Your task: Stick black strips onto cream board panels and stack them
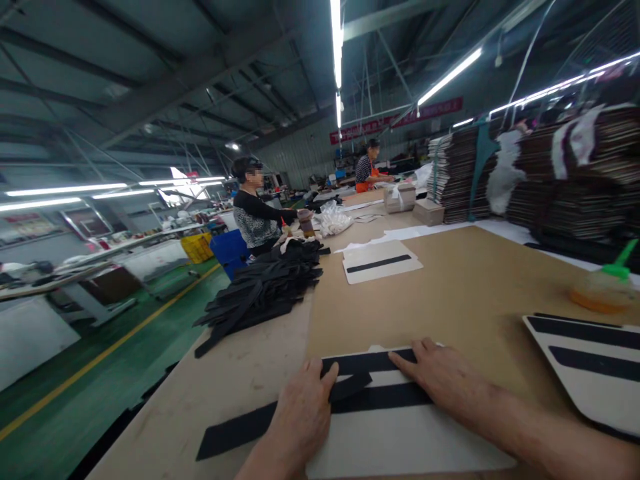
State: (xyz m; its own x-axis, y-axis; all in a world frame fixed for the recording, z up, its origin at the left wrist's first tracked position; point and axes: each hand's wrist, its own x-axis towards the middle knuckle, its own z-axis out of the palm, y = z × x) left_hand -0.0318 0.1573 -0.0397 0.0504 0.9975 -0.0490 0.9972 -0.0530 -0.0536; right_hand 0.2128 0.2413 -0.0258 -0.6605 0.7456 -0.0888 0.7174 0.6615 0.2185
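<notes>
A pale board (400, 440) lies in front of me with two black strips across its upper part, the lower strip (385, 398) running below the top one. My left hand (303, 403) is at the board's left side, fingers curled over a loose black strip (240, 430). That strip sticks out to the left past the board, and its other end crosses the board at a slant. At the board's top right, my right hand (443, 377) rests with thumb and fingers apart, its thumb on the top black strip (370, 360).
A heap of black strips (265, 287) lies at the left table edge. Farther off is another board (383, 261) with one strip. Striped boards (595, 367) and a green-tipped glue bottle (605, 287) are at right. Tall stacks (555, 180) stand behind; two people work beyond.
</notes>
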